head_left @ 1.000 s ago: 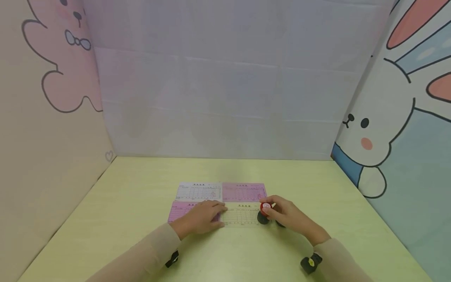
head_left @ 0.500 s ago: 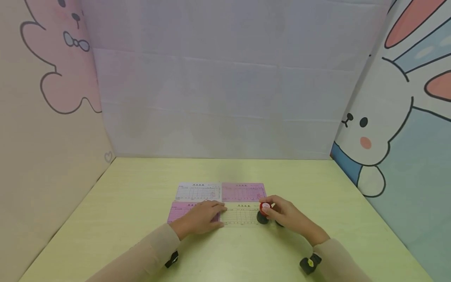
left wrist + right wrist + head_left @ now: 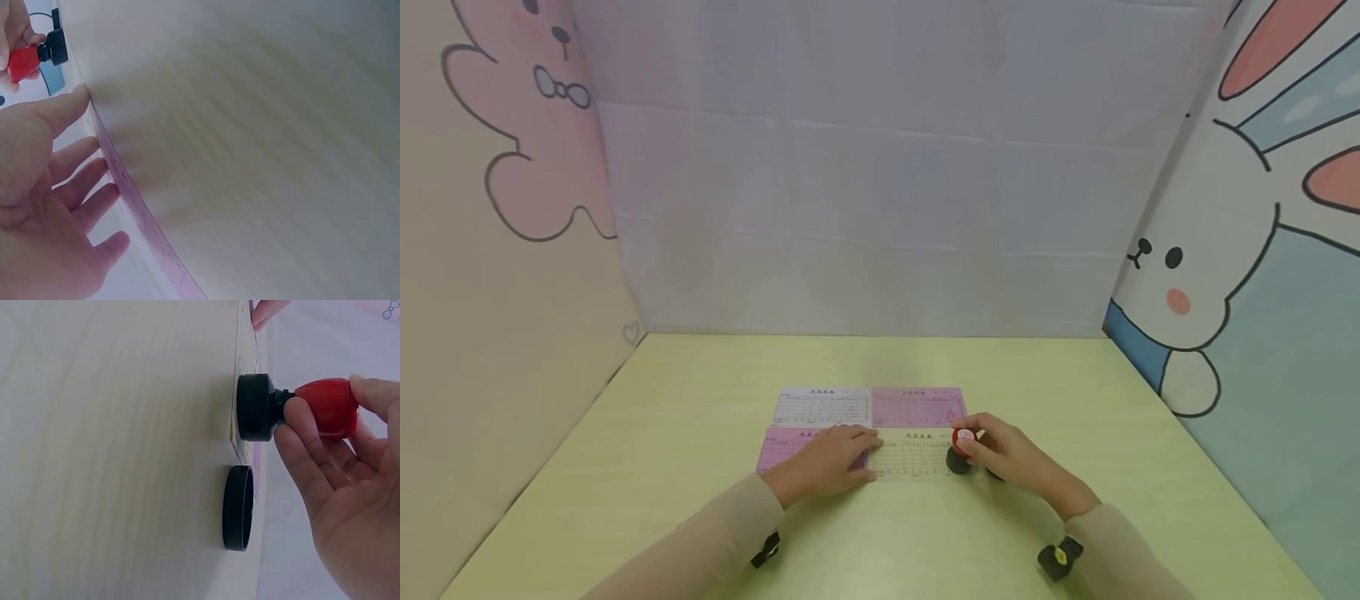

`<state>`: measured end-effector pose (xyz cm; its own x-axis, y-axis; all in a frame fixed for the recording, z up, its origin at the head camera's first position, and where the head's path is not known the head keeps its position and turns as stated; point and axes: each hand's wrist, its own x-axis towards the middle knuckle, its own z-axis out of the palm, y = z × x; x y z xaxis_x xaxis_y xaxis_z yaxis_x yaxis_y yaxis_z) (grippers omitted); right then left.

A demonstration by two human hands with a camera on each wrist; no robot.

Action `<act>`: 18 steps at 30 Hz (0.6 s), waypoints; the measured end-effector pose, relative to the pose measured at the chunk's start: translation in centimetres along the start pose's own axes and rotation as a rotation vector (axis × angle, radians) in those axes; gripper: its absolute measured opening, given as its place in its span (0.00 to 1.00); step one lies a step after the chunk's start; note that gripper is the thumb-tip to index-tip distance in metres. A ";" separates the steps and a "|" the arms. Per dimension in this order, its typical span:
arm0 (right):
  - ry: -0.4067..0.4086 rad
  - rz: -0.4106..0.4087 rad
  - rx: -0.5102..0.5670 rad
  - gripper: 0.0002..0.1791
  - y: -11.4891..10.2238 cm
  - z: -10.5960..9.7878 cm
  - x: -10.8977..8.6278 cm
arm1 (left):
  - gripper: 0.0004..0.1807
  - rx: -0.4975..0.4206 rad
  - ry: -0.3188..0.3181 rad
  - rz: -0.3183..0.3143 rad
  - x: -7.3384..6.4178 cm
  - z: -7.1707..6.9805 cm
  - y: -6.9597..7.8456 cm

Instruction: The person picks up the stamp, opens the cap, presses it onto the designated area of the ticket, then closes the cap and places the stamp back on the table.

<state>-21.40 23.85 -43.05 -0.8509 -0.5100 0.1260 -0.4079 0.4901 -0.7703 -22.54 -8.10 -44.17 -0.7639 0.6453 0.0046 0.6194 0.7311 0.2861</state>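
Observation:
My right hand (image 3: pixel 1011 454) grips the red handle of a round stamp (image 3: pixel 328 407); its black base (image 3: pixel 255 407) stands upright on the right end of the yellow printed form (image 3: pixel 912 457). A round black cap (image 3: pixel 238 508) lies on the table beside the form, mostly hidden by the hand in the head view. My left hand (image 3: pixel 831 460) rests with fingers extended across the lower purple form (image 3: pixel 778 446), its fingertips at the yellow form's left edge. Behind these lie a white form (image 3: pixel 822 407) and a pink form (image 3: pixel 917 407), edge to edge.
The pale yellow table (image 3: pixel 880 542) runs back to a white sheet-covered wall (image 3: pixel 865 183). Side walls with a pink cartoon animal (image 3: pixel 550 167) and a white cartoon rabbit (image 3: pixel 1202 275) enclose it. Black straps with small devices (image 3: pixel 1060 558) sit at both wrists.

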 end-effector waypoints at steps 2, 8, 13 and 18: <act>0.000 0.000 -0.004 0.21 0.0 0.0 0.0 | 0.29 -0.003 -0.004 -0.006 0.0 0.0 0.1; -0.002 0.016 0.007 0.21 0.2 0.0 0.1 | 0.29 -0.003 -0.004 -0.006 0.0 -0.1 0.1; -0.002 0.028 0.025 0.21 0.3 0.0 0.1 | 0.28 -0.013 0.003 0.003 -0.1 -0.2 0.3; -0.009 0.045 0.028 0.22 0.2 -0.1 0.1 | 0.28 -0.010 0.001 -0.003 0.0 -0.2 0.3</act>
<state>-21.61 24.02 -43.15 -0.8649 -0.4946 0.0854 -0.3601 0.4930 -0.7920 -22.37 -7.97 -43.89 -0.7656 0.6433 0.0048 0.6156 0.7305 0.2957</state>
